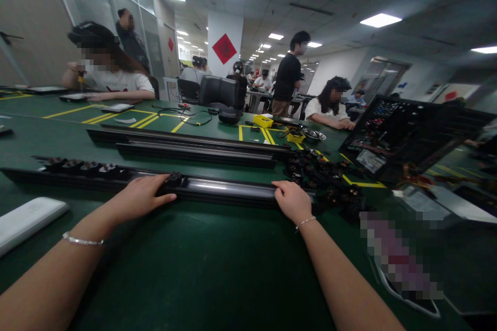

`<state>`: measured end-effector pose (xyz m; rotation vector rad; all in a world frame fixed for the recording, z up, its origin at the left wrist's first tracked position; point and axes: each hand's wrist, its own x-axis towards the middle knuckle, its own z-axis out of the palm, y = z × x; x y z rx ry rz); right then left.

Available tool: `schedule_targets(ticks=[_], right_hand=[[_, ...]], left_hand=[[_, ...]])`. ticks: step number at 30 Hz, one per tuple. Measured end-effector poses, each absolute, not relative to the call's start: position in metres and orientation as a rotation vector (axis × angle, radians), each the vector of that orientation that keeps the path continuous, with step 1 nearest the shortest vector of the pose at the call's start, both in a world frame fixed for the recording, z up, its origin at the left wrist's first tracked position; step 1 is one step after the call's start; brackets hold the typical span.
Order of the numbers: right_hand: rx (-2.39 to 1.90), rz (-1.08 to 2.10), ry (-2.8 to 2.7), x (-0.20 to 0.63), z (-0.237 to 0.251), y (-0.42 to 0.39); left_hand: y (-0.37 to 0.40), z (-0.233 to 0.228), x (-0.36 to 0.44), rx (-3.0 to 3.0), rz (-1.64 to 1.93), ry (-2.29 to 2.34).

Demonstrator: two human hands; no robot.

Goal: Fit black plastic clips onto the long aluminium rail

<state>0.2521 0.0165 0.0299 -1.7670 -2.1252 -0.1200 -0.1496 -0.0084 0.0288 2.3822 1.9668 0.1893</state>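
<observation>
A long black rail (229, 190) with a shiny channel lies across the green table in front of me. Over its middle is my left hand (142, 197), thumb at the near edge and fingers across the channel. Its fingertips touch the left side of a small black block (175, 179) seated in the rail. Near the right end, my right hand (294, 200) has its fingers curled over the rail; the fingertips are partly hidden. Several small dark blocks with metallic tops (89, 165) sit in a row toward the rail's left end.
Two more black rails (202, 152) lie behind. A pile of small black parts (322, 176) borders the right end. An open computer case (404, 134) stands right, near a blurred-out phone-like object (399, 258). A white box-shaped device (31, 222) lies left. Co-workers (116, 75) sit across the table.
</observation>
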Motion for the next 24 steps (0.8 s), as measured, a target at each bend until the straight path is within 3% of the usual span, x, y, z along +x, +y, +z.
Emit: schedule_targets(ticks=[24], right_hand=[[-1.773, -0.139, -2.120, 0.2527, 0.0290, 0.0163]], left_hand=[[-0.0099, 0.0284, -0.1401, 2.361, 0.107, 1.952]])
